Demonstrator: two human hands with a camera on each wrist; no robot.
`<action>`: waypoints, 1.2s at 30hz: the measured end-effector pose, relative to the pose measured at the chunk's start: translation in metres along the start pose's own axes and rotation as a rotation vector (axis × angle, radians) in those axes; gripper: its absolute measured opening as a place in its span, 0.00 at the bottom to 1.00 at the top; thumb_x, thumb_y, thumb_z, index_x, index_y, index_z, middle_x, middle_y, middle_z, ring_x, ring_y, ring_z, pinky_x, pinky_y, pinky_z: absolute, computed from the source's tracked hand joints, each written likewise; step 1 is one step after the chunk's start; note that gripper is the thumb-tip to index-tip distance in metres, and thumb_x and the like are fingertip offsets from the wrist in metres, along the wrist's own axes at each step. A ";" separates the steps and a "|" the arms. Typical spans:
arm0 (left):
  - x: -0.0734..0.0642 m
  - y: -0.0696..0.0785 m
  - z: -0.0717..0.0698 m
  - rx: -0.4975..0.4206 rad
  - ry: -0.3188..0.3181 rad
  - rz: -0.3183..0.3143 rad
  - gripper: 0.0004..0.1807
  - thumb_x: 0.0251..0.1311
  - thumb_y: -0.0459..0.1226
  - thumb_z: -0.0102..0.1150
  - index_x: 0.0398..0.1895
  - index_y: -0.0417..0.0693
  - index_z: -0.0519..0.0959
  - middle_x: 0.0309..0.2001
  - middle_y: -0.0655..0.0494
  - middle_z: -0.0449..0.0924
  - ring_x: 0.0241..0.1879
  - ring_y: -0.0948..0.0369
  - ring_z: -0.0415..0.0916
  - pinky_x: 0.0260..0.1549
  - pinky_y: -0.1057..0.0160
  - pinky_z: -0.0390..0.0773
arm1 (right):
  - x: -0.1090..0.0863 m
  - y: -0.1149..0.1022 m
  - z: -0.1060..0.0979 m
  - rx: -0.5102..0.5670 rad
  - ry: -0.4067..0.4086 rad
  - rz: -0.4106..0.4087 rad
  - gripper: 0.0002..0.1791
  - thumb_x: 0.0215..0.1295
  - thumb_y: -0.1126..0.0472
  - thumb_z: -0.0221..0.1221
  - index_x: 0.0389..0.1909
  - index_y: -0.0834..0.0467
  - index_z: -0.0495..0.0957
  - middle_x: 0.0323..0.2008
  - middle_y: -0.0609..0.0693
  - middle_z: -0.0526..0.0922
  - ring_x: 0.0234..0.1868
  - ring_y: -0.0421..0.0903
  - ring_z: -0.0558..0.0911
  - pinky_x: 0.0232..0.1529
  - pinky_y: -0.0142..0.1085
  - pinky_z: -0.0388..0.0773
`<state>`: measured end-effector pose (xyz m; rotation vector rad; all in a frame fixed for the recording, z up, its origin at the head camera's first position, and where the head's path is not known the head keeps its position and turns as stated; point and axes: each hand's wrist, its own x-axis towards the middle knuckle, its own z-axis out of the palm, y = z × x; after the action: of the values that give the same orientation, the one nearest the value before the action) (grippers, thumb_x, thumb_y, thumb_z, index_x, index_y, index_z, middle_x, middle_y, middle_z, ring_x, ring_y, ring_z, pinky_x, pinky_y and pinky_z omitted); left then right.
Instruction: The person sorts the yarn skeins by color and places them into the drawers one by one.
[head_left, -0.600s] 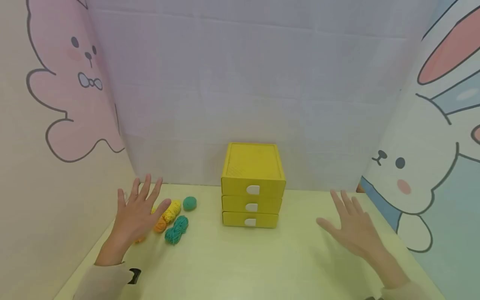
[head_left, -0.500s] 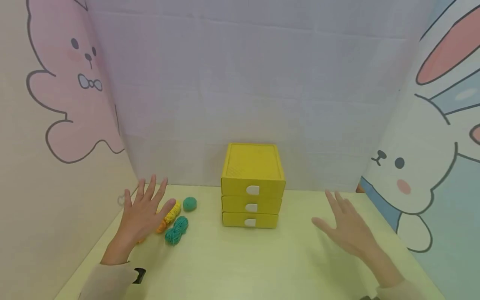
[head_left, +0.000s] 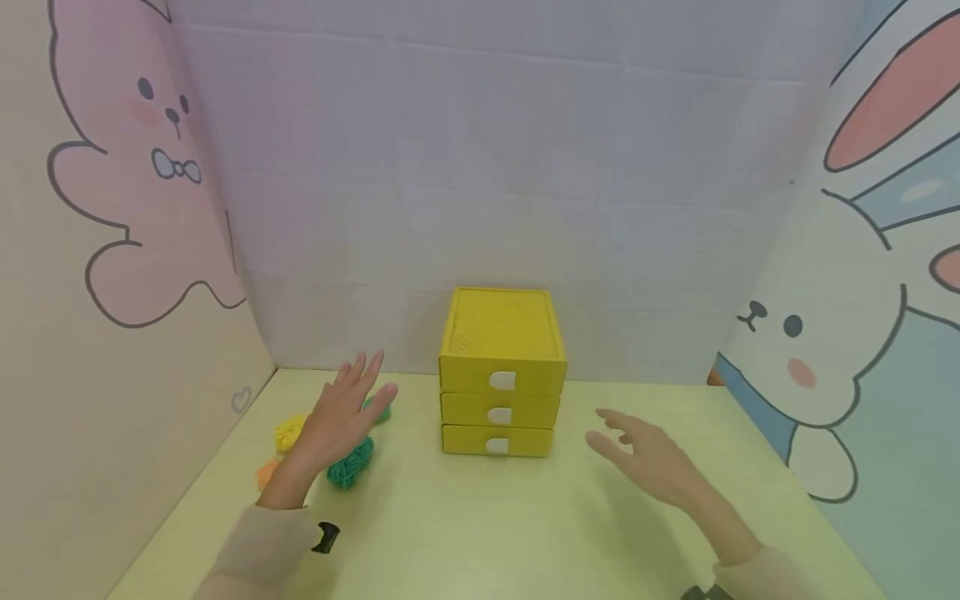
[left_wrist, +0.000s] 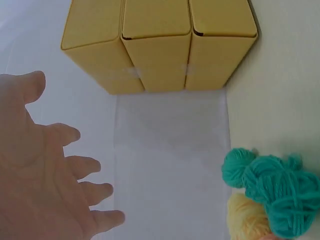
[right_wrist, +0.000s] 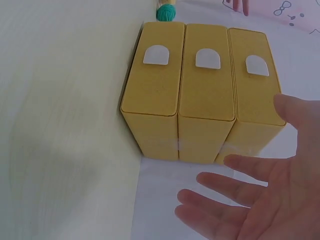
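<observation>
A yellow three-drawer box (head_left: 502, 375) with white tabs on its fronts stands at the back middle of the table, all drawers closed. My left hand (head_left: 341, 417), fingers spread, hovers to its left and holds nothing. Below and behind that hand lie a green yarn skein (head_left: 351, 463), a small green yarn ball (left_wrist: 239, 167), a yellow yarn bundle (head_left: 288, 433) and an orange yarn piece (head_left: 267, 473), partly hidden by the hand and forearm. My right hand (head_left: 648, 458) hangs in the air right of the box with fingers loosely extended, nothing in it.
The pale yellow table (head_left: 465, 533) is bounded by a white cloth wall (head_left: 510, 167) close behind the drawer box. Side walls carry a pink cartoon animal (head_left: 150, 208) on the left and a white rabbit (head_left: 817, 350) on the right.
Both hands have moved inward toward the drawer box, the left one passing over the yarn. The right hand's fingers have turned more toward the box. The yarn and box stay put.
</observation>
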<state>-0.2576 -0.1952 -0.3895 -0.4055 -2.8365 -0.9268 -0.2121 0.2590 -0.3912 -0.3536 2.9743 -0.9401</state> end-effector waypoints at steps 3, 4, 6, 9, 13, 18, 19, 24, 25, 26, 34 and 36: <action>0.007 0.008 0.003 -0.142 -0.049 -0.007 0.42 0.81 0.66 0.35 0.88 0.61 0.42 0.87 0.49 0.37 0.85 0.41 0.32 0.75 0.23 0.39 | 0.003 -0.007 0.004 0.066 -0.019 -0.012 0.35 0.81 0.38 0.53 0.76 0.57 0.72 0.68 0.62 0.79 0.60 0.60 0.83 0.56 0.61 0.82; 0.010 0.011 0.004 -0.191 -0.064 -0.009 0.42 0.81 0.66 0.35 0.88 0.62 0.42 0.88 0.52 0.37 0.86 0.43 0.33 0.76 0.24 0.40 | 0.004 -0.009 0.005 0.087 -0.026 -0.013 0.34 0.81 0.38 0.54 0.75 0.57 0.73 0.68 0.62 0.79 0.59 0.60 0.84 0.56 0.60 0.82; 0.015 0.016 0.006 -0.260 -0.082 -0.003 0.42 0.81 0.66 0.36 0.88 0.61 0.42 0.87 0.55 0.39 0.86 0.45 0.36 0.78 0.28 0.43 | 0.005 -0.014 0.007 0.133 -0.044 -0.014 0.33 0.81 0.39 0.54 0.75 0.57 0.73 0.68 0.62 0.79 0.59 0.60 0.84 0.56 0.58 0.83; 0.023 0.022 0.008 -0.310 -0.099 -0.003 0.42 0.81 0.66 0.35 0.88 0.59 0.43 0.87 0.56 0.42 0.85 0.46 0.38 0.80 0.33 0.45 | 0.008 -0.022 0.010 0.183 -0.065 -0.022 0.32 0.82 0.40 0.54 0.74 0.57 0.73 0.70 0.62 0.78 0.61 0.62 0.83 0.57 0.59 0.83; 0.030 0.028 0.009 -0.343 -0.111 -0.022 0.43 0.80 0.67 0.34 0.88 0.60 0.44 0.87 0.55 0.43 0.85 0.46 0.39 0.80 0.33 0.45 | 0.013 -0.032 0.015 0.228 -0.082 -0.046 0.32 0.83 0.41 0.52 0.75 0.59 0.73 0.72 0.61 0.76 0.63 0.61 0.82 0.59 0.57 0.83; 0.035 0.038 0.011 -0.405 -0.133 -0.043 0.44 0.78 0.69 0.33 0.88 0.61 0.44 0.87 0.56 0.42 0.86 0.47 0.38 0.80 0.34 0.44 | 0.018 -0.042 0.019 0.332 -0.129 -0.060 0.33 0.84 0.42 0.50 0.77 0.60 0.69 0.72 0.62 0.75 0.64 0.59 0.82 0.58 0.53 0.85; 0.036 0.040 0.011 -0.414 -0.136 -0.045 0.44 0.78 0.70 0.33 0.88 0.62 0.44 0.87 0.57 0.42 0.86 0.48 0.38 0.80 0.35 0.44 | 0.019 -0.043 0.020 0.350 -0.137 -0.060 0.33 0.84 0.43 0.50 0.78 0.60 0.69 0.72 0.62 0.75 0.64 0.59 0.81 0.59 0.53 0.84; 0.039 0.049 0.011 -0.447 -0.134 -0.069 0.42 0.79 0.68 0.34 0.88 0.64 0.45 0.87 0.58 0.43 0.86 0.48 0.37 0.80 0.34 0.44 | 0.026 -0.047 0.022 0.438 -0.170 -0.052 0.36 0.85 0.41 0.48 0.80 0.62 0.64 0.72 0.65 0.74 0.65 0.62 0.80 0.59 0.52 0.84; 0.040 0.051 0.011 -0.452 -0.135 -0.070 0.41 0.80 0.67 0.34 0.88 0.64 0.46 0.87 0.57 0.43 0.86 0.48 0.37 0.80 0.34 0.43 | 0.027 -0.047 0.022 0.461 -0.177 -0.052 0.37 0.85 0.41 0.48 0.80 0.63 0.63 0.73 0.66 0.73 0.66 0.64 0.80 0.60 0.52 0.84; 0.040 0.052 0.011 -0.457 -0.135 -0.076 0.41 0.80 0.67 0.34 0.88 0.64 0.46 0.87 0.57 0.43 0.86 0.47 0.37 0.80 0.33 0.43 | 0.029 -0.047 0.021 0.485 -0.182 -0.050 0.37 0.85 0.41 0.47 0.80 0.64 0.62 0.73 0.67 0.72 0.66 0.65 0.79 0.60 0.52 0.84; 0.037 0.056 0.013 -0.486 -0.117 -0.099 0.40 0.80 0.66 0.36 0.88 0.64 0.48 0.87 0.58 0.44 0.86 0.47 0.39 0.80 0.33 0.45 | 0.037 -0.049 0.000 0.593 -0.105 -0.072 0.36 0.86 0.43 0.45 0.78 0.67 0.64 0.71 0.67 0.74 0.67 0.66 0.78 0.62 0.51 0.84; 0.035 0.058 0.013 -0.478 -0.089 -0.097 0.41 0.80 0.66 0.36 0.88 0.61 0.51 0.86 0.55 0.48 0.85 0.46 0.43 0.79 0.33 0.48 | 0.041 -0.051 -0.008 0.604 -0.071 -0.083 0.35 0.86 0.43 0.45 0.78 0.67 0.64 0.70 0.67 0.74 0.67 0.68 0.78 0.62 0.51 0.84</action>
<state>-0.2741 -0.1348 -0.3602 -0.3635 -2.7063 -1.6516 -0.2415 0.2144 -0.3534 -0.4745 2.4571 -1.7101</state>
